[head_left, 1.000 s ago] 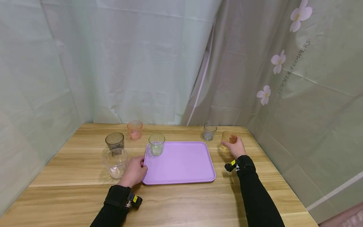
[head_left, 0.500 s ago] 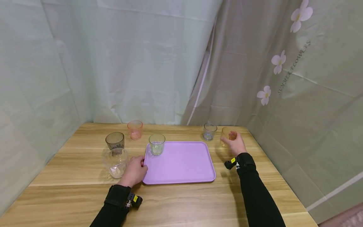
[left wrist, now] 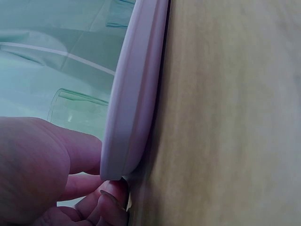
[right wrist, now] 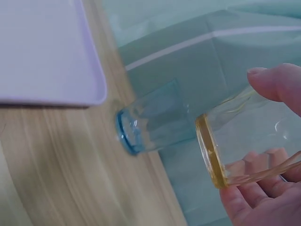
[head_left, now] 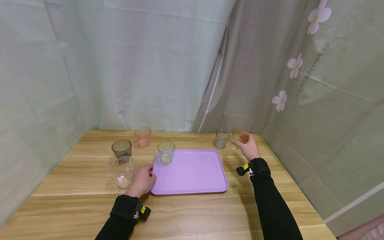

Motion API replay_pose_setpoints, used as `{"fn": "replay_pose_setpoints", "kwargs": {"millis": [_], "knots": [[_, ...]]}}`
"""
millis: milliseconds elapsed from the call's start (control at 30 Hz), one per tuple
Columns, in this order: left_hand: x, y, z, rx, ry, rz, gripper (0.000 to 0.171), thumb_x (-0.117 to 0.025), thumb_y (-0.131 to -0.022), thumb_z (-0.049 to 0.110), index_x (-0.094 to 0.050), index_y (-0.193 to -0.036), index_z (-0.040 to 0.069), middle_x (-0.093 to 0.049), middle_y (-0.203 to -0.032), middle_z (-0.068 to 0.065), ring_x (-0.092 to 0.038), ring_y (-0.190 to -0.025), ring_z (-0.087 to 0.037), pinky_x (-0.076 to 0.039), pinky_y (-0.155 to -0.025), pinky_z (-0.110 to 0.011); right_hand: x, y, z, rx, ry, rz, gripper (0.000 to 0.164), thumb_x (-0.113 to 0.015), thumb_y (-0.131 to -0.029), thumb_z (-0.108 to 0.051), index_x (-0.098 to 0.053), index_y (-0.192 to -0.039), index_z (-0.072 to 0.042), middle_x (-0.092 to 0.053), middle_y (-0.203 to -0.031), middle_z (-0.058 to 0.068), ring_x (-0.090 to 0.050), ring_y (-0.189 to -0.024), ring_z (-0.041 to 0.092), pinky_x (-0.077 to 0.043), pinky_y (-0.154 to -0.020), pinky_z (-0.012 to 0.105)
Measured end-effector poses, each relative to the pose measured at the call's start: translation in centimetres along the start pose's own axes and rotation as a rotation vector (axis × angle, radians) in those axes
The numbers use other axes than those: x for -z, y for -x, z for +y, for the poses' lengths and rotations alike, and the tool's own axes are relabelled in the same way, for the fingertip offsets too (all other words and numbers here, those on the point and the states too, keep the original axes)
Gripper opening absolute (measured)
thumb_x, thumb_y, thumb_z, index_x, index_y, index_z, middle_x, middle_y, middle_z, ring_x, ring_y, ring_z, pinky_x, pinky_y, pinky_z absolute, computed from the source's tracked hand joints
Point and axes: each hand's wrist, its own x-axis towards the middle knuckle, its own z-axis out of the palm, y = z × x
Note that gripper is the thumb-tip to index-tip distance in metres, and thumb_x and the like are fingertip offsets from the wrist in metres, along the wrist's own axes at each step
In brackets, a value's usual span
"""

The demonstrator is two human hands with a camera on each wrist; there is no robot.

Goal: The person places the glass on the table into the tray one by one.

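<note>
Looks like a curtained-off booth, tbh, more of a makeshift recording corner: pale curtains [head_left: 150,66] fill the top and both sides of the frame, with printed flowers [head_left: 313,17] and "SUMMER FLOWERS" lettering [head_left: 312,71] upper right, a wood-grain surface [head_left: 192,218] below, plus black wrist cameras [head_left: 145,213]. Can't tell whose building.

The tray [head_left: 193,176] lies on the table [head_left: 192,216]. A first glass [head_left: 165,157] stands on its back left corner; the left fingers [left wrist: 81,184] are at the tray's left rim. Left of those is a second glass [head_left: 123,176], with a third glass [head_left: 121,147] just behind. A fourth glass [head_left: 143,136] stands further back. A fifth glass [head_left: 222,138] stands behind the tray's right corner; right of it, a sixth glass [right wrist: 251,134] is between the right fingers [right wrist: 236,202]. Behind the table hangs a curtain [head_left: 150,66].
</note>
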Motion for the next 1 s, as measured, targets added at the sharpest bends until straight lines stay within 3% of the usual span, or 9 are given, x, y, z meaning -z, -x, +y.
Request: {"fn": "replay_pose_setpoints", "kwargs": {"millis": [1000], "knots": [[0.0, 0.0, -0.1, -0.010, 0.002, 0.005, 0.042, -0.064, -0.098, 0.002, -0.065, -0.136, -0.016, -0.068, -0.103, -0.020, -0.061, -0.099, -0.034, -0.055, -0.091, -0.053, -1.7, 0.0, -2.0, 0.066, -0.011, -0.045, 0.092, -0.081, -0.101, -0.035, -0.028, -0.170, -0.006, -0.041, -0.171, 0.018, -0.035, -0.160, 0.040, -0.032, -0.133, 0.056]]}}
